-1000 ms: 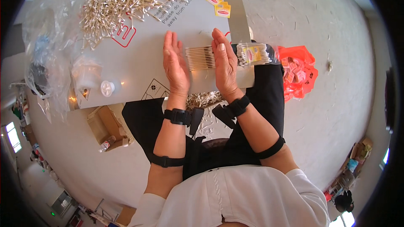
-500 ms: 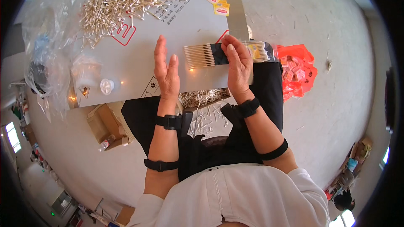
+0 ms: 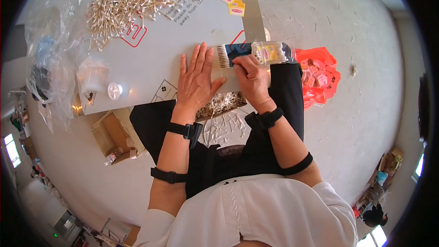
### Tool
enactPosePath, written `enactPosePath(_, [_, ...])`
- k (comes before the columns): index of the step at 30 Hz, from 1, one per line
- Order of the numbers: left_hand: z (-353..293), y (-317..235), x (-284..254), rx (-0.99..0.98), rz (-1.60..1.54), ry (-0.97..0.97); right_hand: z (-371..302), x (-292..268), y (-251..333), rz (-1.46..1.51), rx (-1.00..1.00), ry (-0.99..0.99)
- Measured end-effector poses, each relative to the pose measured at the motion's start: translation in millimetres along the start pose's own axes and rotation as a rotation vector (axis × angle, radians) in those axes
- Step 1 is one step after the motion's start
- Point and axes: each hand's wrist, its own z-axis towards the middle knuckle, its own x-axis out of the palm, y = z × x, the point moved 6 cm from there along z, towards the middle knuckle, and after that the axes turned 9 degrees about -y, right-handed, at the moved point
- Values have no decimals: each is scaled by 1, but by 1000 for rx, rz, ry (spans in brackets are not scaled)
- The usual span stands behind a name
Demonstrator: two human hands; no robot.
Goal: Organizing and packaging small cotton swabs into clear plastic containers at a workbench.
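A flat row of cotton swabs lies along the table's near right edge, with a dark band across its middle. On its right part, under clear film, shows a small yellow-and-white box. My left hand is laid flat, fingers stretched, over the left end of the row and hides the swab tips there. My right hand is closed, thumb and curled forefinger at the near edge of the dark band; whatever is between them is hidden.
A heap of loose swabs covers the far left of the grey table. Small yellow boxes sit at the far edge. A red bag stands right; a cardboard box of swabs is below the table edge. Clear plastic hangs left.
My left hand has come down from upright to flat on the swab row's left end. My right hand has moved down and left, its fingers curling at the dark band. The row has shifted slightly.
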Motion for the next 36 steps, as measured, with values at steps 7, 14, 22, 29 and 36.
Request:
enactPosePath(7, [0,0,3,3,45,12,-3,7,6,-135,-59,70])
enactPosePath(14, [0,0,3,3,50,-1,-4,9,5,-165,-95,95])
enactPosePath(22, [0,0,3,3,47,-4,-1,7,7,-133,-46,34])
enactPosePath(29, [2,-1,4,4,48,-2,-2,10,5,-201,-90,84])
enactPosePath(36, [0,0,4,3,41,-11,6,10,7,-122,-52,35])
